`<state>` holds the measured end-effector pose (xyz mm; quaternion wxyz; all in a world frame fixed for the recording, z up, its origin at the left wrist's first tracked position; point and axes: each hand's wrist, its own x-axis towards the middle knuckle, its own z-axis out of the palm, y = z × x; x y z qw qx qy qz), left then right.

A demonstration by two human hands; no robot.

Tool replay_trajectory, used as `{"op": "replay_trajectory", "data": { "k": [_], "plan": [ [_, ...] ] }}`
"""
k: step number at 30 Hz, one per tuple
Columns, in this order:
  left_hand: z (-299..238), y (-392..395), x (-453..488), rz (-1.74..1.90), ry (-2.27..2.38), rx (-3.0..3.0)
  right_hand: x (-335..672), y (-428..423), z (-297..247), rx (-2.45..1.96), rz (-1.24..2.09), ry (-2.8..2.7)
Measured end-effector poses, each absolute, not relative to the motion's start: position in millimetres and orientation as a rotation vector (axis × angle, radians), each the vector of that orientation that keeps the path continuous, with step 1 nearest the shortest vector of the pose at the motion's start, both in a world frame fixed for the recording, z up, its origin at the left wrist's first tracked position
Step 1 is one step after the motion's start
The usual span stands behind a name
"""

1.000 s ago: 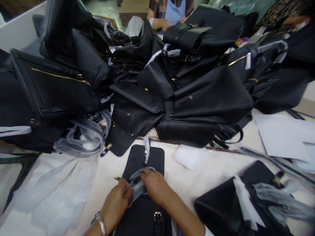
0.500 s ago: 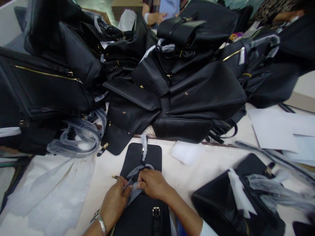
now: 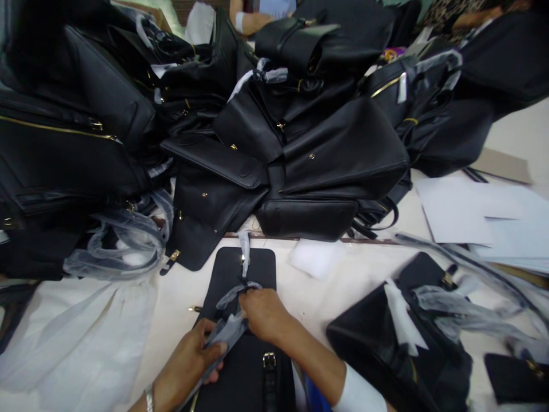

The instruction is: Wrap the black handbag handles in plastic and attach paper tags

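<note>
A black leather bag (image 3: 244, 372) with a gold buckle lies in front of me, its flap (image 3: 225, 269) spread away from me. My left hand (image 3: 193, 357) is closed round a strap in clear plastic wrap (image 3: 231, 335), low over the bag. Closer to the flap, my right hand (image 3: 263, 315) pinches the upper end of the same wrapped strap; its fingertips are partly hidden. Just beyond it, a wrapped handle loop (image 3: 234, 294) rests on the flap. A narrow piece wrapped in white (image 3: 245, 246) sticks up over the flap's clasp.
Black bags (image 3: 343, 154) are piled across the back. Another bag (image 3: 398, 343) with plastic-wrapped straps lies at right. White sheets (image 3: 458, 212) lie beyond it, and thin white wrapping (image 3: 86, 337) covers the left of the table. A co-worker's arm (image 3: 253, 23) shows at the back.
My left hand has moved down and left along the wrapped strap, away from my right hand. More of the wrapped strap shows between them. The whole view has shifted slightly.
</note>
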<state>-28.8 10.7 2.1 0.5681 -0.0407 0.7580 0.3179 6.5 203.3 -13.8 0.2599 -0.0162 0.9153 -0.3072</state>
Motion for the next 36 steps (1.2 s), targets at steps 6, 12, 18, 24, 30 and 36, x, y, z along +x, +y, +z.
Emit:
{"op": "replay_trajectory", "data": {
  "k": [6, 12, 18, 24, 30, 36],
  "plan": [
    [-1.0, 9.3, -26.1, 0.714, 1.621, -0.144, 17.9, 199.6, -12.7, 0.043, -0.781, 2.519],
    [-1.2, 10.4, -25.2, 0.742, 1.607, -0.180, 39.8, 205.6, -9.5, 0.358, -1.041, 2.441],
    [-4.5, 7.6, -23.0, 0.736, 1.626, -0.143, 36.1, 201.2, -8.2, 0.322, -0.902, 2.433],
    [-5.6, 3.5, -26.5, 0.779, 1.617, -0.085, 22.5, 198.8, -9.4, 0.082, -0.635, 2.478],
    [-3.8, -7.6, -29.2, 0.796, 1.620, -0.029, 11.0, 187.4, -13.1, -0.074, -0.511, 2.472],
    [-3.8, -12.5, -23.9, 0.756, 1.635, -0.059, 4.1, 192.7, -2.5, -0.022, -0.471, 2.505]
  ]
}}
